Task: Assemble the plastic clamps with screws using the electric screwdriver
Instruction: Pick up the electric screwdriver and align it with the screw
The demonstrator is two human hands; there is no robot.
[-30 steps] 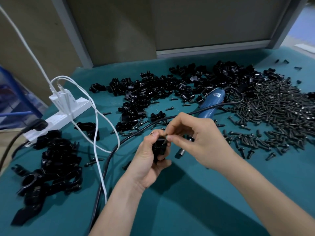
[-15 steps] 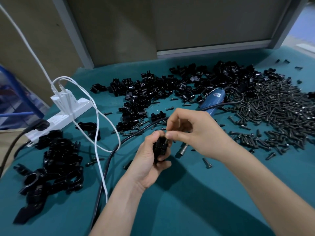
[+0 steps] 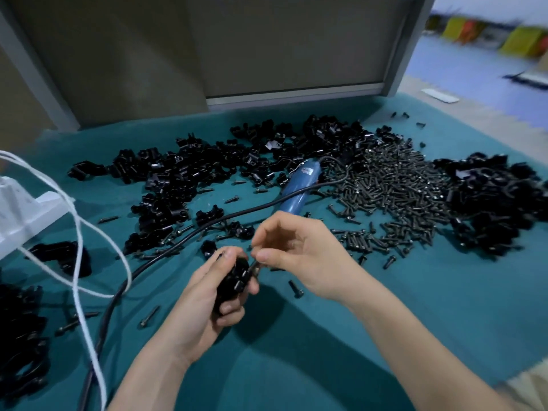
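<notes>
In the head view, a black plastic clamp (image 3: pixel 232 281) is gripped in the left hand (image 3: pixel 204 298), whose fingers (image 3: pixel 232 308) are curled round it just above the teal counter (image 3: pixel 326 366). A screw (image 3: pixel 254 266) is pinched between the thumb and forefinger of the right hand (image 3: pixel 302 256) and is held against the clamp's upper edge. Whether its tip has entered a hole cannot be told.

The electric screwdriver (image 3: pixel 299 188) lies unheld further back, between the heap of loose clamps (image 3: pixel 184 176) and the pile of screws (image 3: pixel 394 197). Its black cable (image 3: pixel 142 271) is run past the left hand.

The step is judged to be the starting of the screw by hand. If the screw is set crooked, it may be cross-threaded once driven. If it is released before it seats, it may be dropped and lost beside the stray screw (image 3: pixel 296 289) lying on the counter near the right hand.
</notes>
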